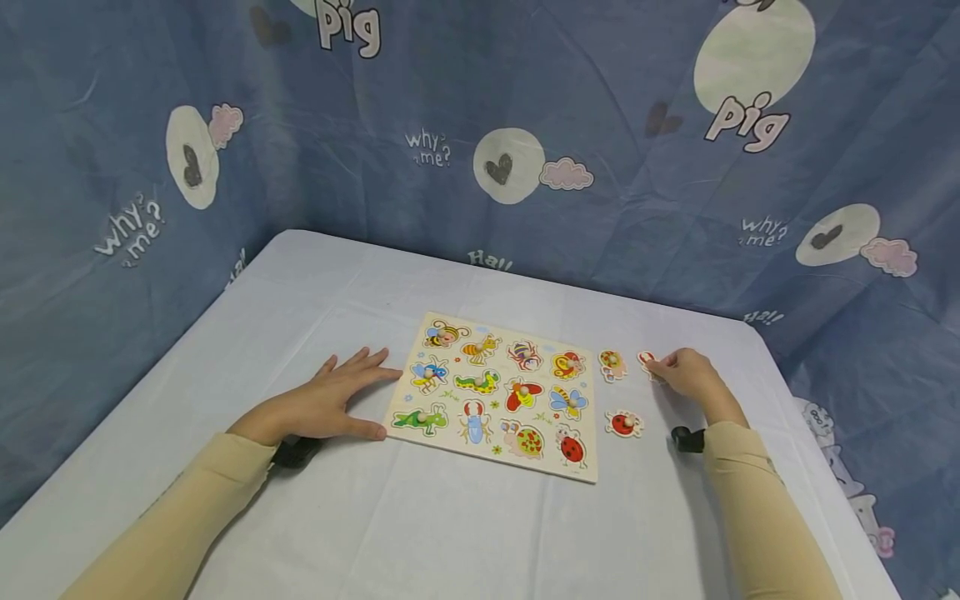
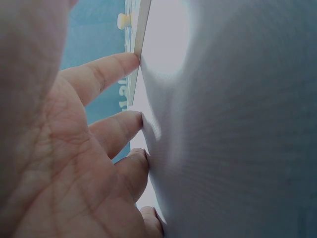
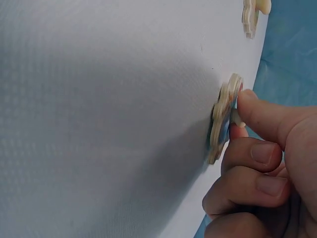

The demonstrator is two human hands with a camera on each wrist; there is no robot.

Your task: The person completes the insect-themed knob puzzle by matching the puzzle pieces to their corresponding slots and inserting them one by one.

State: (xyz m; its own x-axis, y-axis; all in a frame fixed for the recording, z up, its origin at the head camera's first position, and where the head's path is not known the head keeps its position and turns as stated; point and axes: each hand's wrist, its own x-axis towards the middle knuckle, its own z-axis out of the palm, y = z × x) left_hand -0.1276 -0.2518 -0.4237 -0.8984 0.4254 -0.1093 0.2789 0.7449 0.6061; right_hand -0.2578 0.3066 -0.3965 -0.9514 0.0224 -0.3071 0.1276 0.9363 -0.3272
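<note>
A wooden insect puzzle board (image 1: 453, 398) lies on the white table. My left hand (image 1: 326, 404) rests at its left edge with fingers spread, thumb and a fingertip at the side; in the left wrist view a fingertip (image 2: 130, 60) meets the board's edge (image 2: 142, 25). My right hand (image 1: 693, 379) is right of the board, thumb and finger pinching the knob of a stag beetle puzzle piece (image 1: 646, 359). In the right wrist view that piece (image 3: 223, 119) stands tilted close over the cloth, its knob mostly hidden by my fingers, the other fingers curled.
A snail piece (image 1: 612, 365) and a ladybug piece (image 1: 624, 424), both with knobs, lie right of the board. Knobbed pieces such as a grasshopper (image 1: 420, 419) sit in the board. The bottom row shows beetle, snail and ladybug pictures without knobs. A blue printed curtain (image 1: 420, 208) hangs behind.
</note>
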